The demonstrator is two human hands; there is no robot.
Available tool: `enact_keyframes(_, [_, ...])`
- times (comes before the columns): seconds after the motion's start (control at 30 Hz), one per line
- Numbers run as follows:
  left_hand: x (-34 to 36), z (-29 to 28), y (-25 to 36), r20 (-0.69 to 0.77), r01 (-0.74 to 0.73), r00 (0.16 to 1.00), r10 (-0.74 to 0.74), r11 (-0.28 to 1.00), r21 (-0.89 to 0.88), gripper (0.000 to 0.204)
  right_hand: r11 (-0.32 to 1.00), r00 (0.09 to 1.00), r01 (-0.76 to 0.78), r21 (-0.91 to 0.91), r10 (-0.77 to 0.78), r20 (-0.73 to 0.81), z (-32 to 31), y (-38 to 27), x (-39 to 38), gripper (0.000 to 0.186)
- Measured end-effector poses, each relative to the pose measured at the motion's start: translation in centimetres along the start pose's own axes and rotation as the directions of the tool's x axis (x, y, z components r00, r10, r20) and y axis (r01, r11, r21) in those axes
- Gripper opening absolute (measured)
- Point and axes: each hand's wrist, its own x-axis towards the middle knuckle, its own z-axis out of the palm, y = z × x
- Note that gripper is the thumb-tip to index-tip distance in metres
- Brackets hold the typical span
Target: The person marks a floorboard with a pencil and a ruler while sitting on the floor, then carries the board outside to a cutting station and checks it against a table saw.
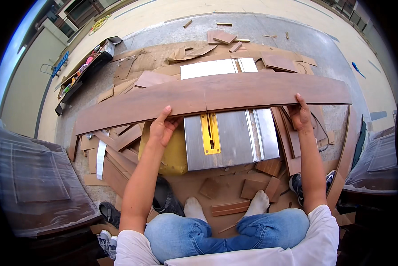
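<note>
A long brown wood-grain floor plank [261, 91] lies crosswise over a table saw [234, 137] with a bare metal top. My left hand [163, 128] grips its near edge left of the saw, thumb on top and fingers curled underneath. Farther right, my right hand [300, 116] holds the same edge the same way, just beyond the saw's right side. A thin dark cut line runs from the plank's near edge partway across, in line with the slot of the yellow insert [206, 148]. The plank covers the far part of the slot, so the blade is hidden.
Plank offcuts [254, 188] and cardboard [194, 55] litter the floor around the saw. A long black box [86, 73] of supplies stands far left. Plastic-wrapped furniture [39, 177] flanks me, with more wrapped pieces [372, 159] at right. Shoes [110, 213] lie beside my socked feet.
</note>
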Motion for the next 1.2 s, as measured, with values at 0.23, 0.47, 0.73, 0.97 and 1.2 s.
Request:
enact_keyframes(0.23, [-1.6, 0.3, -0.2, 0.008, -0.002, 1.0, 0.002, 1.0, 0.002, 0.038, 1.0, 1.0, 0.001, -0.016, -0.002, -0.012, -0.9, -0.2, -1.0, 0.042])
enact_keyframes(0.47, [-2.6, 0.0, -0.5, 0.003, 0.007, 1.0, -0.007, 1.0, 0.015, 0.037, 1.0, 1.0, 0.002, -0.029, -0.003, -0.03, -1.1, 0.0, -2.1, 0.044])
enact_keyframes(0.73, [-3.7, -0.7, -0.9, -0.004, 0.027, 1.0, -0.027, 0.999, 0.023, 0.044, 0.999, 0.999, 0.015, -0.051, -0.017, -0.04, -1.1, -0.3, -3.3, 0.045])
enact_keyframes(0.97, [-4.7, -0.3, -1.1, -0.007, -0.001, 1.0, 0.001, 1.0, 0.019, 0.043, 0.999, 0.999, -0.013, -0.045, 0.012, -0.033, -1.2, -0.5, -4.1, 0.043])
enact_keyframes(1.2, [-5.6, -0.1, -1.4, -0.033, 0.006, 0.999, -0.006, 1.0, 0.016, 0.043, 0.999, 0.999, -0.027, -0.025, 0.026, -0.044, -1.8, -0.6, -4.6, 0.032])
